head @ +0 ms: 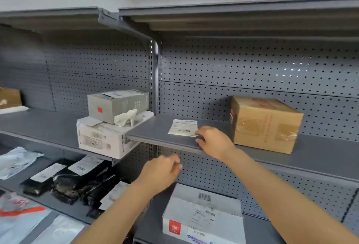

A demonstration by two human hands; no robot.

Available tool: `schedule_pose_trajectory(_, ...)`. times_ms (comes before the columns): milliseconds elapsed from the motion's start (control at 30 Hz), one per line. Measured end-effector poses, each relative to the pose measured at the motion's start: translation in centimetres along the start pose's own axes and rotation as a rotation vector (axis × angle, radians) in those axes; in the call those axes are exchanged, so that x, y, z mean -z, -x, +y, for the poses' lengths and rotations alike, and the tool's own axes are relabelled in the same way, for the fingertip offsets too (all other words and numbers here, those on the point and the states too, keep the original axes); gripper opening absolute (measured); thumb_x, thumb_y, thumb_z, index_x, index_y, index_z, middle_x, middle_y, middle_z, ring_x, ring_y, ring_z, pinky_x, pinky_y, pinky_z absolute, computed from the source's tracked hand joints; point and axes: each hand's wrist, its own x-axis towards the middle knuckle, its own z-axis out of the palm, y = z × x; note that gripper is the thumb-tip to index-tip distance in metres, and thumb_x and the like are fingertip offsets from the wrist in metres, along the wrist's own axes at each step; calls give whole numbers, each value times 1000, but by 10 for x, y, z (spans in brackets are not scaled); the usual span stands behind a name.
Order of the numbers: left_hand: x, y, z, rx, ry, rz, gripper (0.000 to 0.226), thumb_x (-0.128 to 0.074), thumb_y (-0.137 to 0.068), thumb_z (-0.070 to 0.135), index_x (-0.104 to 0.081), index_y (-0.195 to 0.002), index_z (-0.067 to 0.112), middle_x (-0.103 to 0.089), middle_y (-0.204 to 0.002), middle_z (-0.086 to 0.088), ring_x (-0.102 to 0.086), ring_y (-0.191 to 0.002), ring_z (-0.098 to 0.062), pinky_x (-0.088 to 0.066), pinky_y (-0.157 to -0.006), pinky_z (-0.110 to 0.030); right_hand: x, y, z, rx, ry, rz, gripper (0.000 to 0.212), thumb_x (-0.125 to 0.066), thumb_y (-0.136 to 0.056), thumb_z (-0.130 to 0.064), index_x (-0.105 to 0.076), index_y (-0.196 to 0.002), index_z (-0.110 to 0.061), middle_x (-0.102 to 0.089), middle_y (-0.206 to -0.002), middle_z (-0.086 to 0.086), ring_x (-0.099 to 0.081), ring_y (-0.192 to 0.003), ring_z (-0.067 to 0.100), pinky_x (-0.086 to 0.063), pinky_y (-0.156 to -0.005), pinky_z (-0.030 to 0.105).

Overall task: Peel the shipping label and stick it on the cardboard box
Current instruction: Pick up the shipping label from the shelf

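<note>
A white shipping label (182, 127) with barcodes lies flat on the grey middle shelf (155, 135). My right hand (213, 142) rests on the shelf edge, its fingertips touching the label's near right corner. To the right, a brown cardboard box (266, 123) with red print and clear tape stands on the same shelf, close beside my right hand. My left hand (161, 174) hovers below the shelf edge, fingers curled loosely, holding nothing that I can make out.
A grey box (116, 104) stacked on a white box (108, 137), with crumpled white backing paper (126, 117) on top, sits left of the label. Below lie a white parcel (204, 216), black mailer bags (77, 181) and white bags (17, 160). Perforated back panels close the shelves.
</note>
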Motion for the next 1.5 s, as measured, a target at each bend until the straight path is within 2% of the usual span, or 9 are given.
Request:
schedule_pose_trajectory(133, -21, 1, -16, -54, -14, -48, 28, -37, -93, 41, -55, -104, 23, -60, -75, -1, -58, -72, -24, -39, -63, -29, -9, -37, 0, -100, -32, -135, 33, -54, -92, -26, -57, -123, -14, -61, -128, 10, -56, -115, 30, -46, -87, 34)
schedule_pose_trajectory(300, -36, -4, -24, -107, 66, -114, 24, -40, -93, 40, -56, -104, 27, -71, -91, -1, -60, -74, -20, -42, -64, -27, -23, -51, 7, -97, 34, -126, 24, -51, -94, -23, -69, -104, -11, -70, -111, 12, -62, -100, 33, -50, -85, 41)
schedule_pose_trajectory(533, -50, -5, -17, -135, 109, -138, 26, -39, -92, 40, -58, -104, 26, -71, -95, -3, -64, -80, -24, -48, -68, -29, -19, -49, -5, -42, 317, -68, 29, -36, -96, -19, -60, -104, -5, -64, -97, 21, -57, -82, 36, -36, -62, 33)
schedule_pose_trajectory(733, -51, -3, -4, -123, 199, -128, 26, -39, -91, 31, -62, -103, 25, -72, -98, -2, -64, -79, -23, -52, -71, -32, -24, -42, 1, -8, 273, 136, 20, -40, -95, -13, -56, -96, -2, -66, -91, 19, -61, -76, 38, -50, -66, 41)
schedule_pose_trajectory(1000, -51, 7, 36, 93, 731, -79, 38, -40, -95, 37, -65, -94, 8, -73, -87, 0, -68, -78, -12, -49, -76, -29, -9, 3, 17, 260, 344, 526, 25, -68, -83, -19, -57, -67, -2, -59, -55, 11, -56, -43, 29, -33, -41, 24)
schedule_pose_trajectory(1100, -45, 16, 62, 158, 971, -85, 42, -39, -94, 46, -64, -103, 14, -72, -96, 3, -68, -86, -8, -48, -84, -31, 4, 24, 22, 377, 372, 660, 26, -58, -90, -21, -61, -70, -5, -62, -60, 7, -58, -49, 24, -52, -65, 29)
schedule_pose_trajectory(1200, -31, 24, 84, 288, 1418, -115, 54, -29, -91, 60, -57, -116, 21, -70, -109, 3, -66, -103, -13, -49, -93, -39, 17, 64, 23, 586, 352, 737, 12, -62, -88, -8, -63, -77, -3, -71, -77, 10, -66, -64, 23, -47, -96, 39)
schedule_pose_trajectory(1300, -27, 39, 95, 348, 1864, -118, 66, -32, -87, 65, -53, -128, 18, -67, -121, -7, -63, -113, -25, -48, -91, -50, 20, 118, 22, 703, 400, 707, 5, -67, -80, 3, -68, -79, -2, -74, -88, 13, -71, -76, 23, -44, -101, 42)
schedule_pose_trajectory(1500, -48, 80, 147, 410, 1927, -35, 40, -53, -91, 25, -55, -127, 9, -68, -114, -13, -65, -97, -28, -55, -81, -42, 16, 211, 31, 690, 499, 575, 12, -62, -84, 0, -72, -80, -4, -74, -86, 10, -71, -81, 21, -44, -101, 40)
